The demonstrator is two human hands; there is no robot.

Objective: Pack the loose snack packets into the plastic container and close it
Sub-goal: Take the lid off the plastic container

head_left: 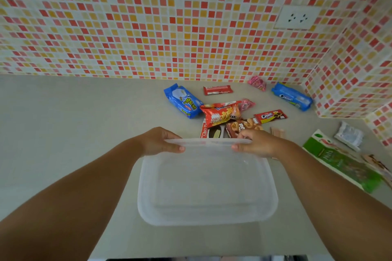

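**A:** Status?

**B:** Biggest first: tiled wall (148,27) at the back and right, with a white socket (297,18) on it. Grey counter (63,123) below.

**A:** Container?

**B:** Clear plastic container (207,186) sits on the counter, centre, near the front edge. Its lid (206,141) is tipped up at the far edge. Can't tell whether the near edge is seated or loose.

**A:** Hands?

**B:** Both on the lid's far edge. Left hand (158,142) is closed on the left corner, thumb on the near side, fingers behind. Right hand (255,144) is clamped the same way on the right corner.

**A:** Snacks?

**B:** All out on the counter beyond the container, none inside. Green carton (339,165) lies at the right, white packet (349,136) just behind it. Blue biscuit pack (183,100) is left of the pile, a second blue pack (292,96) in the right corner. Red chip bag (220,113) lies on top of a Choco Pie box (205,130) and a brown cookie pack (244,126). Small red cookie packet (270,116) right of those. Red bar (217,90) near the wall. Two pink candies (257,82), one at the wall, one touching the chip bag.
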